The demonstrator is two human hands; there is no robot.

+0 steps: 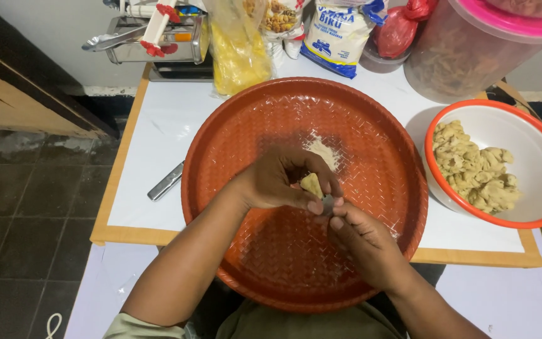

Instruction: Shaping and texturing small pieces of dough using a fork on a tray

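Note:
Over a large round orange-red tray (233,132) with a woven pattern, my left hand (280,182) holds a small pale lump of dough (312,184) between its fingers. My right hand (362,242) pinches a small shiny metal tool (328,205) against the dough's lower edge. The two hands touch at the fingertips. A small patch of white flour (322,150) lies on the tray just beyond the hands.
A white bowl with an orange rim (537,157) at the right holds several shaped dough pieces (475,169). A metal knife handle (165,181) lies left of the tray. At the back stand a pasta machine (152,37), bags (337,31) and a pink-lidded tub (465,50).

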